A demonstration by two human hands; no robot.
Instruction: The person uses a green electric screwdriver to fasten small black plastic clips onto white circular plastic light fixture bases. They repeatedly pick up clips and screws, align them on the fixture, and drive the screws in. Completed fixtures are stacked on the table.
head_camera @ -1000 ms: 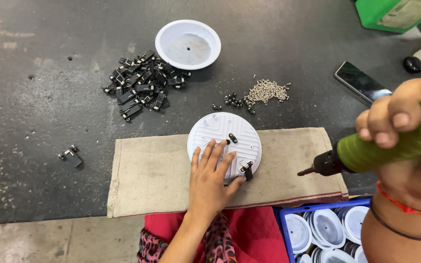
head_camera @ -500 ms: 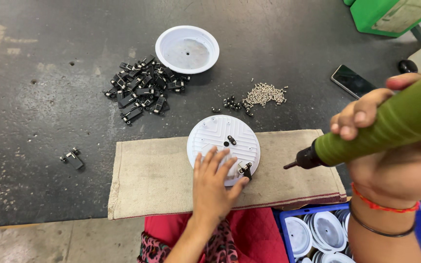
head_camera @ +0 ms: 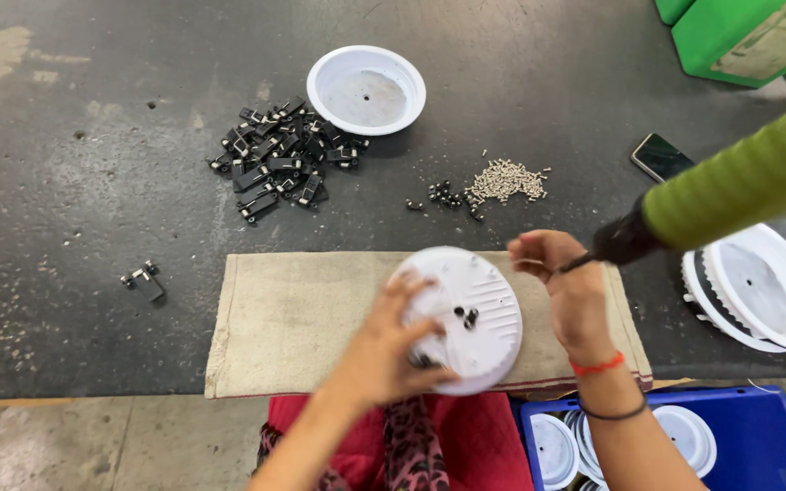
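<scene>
Head view: the left hand (head_camera: 393, 350) is clamped over the near-left edge of the white ribbed round housing (head_camera: 464, 318), which sits on the beige cloth mat (head_camera: 302, 318) at the front of the dark worktable (head_camera: 93, 182). The right hand (head_camera: 570, 291), at three o'clock of the housing, is pinched shut around something too small to make out, right beside the dark tip of the green power screwdriver (head_camera: 739, 191), which hangs in from two o'clock. Small black pieces sit near the housing's centre. At twelve o'clock lies the pile of pale screws (head_camera: 505, 180); at eleven o'clock, the heap of black clips (head_camera: 279, 164) and a white bowl-shaped cover (head_camera: 366, 89). This looks like the fastening step; the next move calls for a steady disc and a square driver tip.
</scene>
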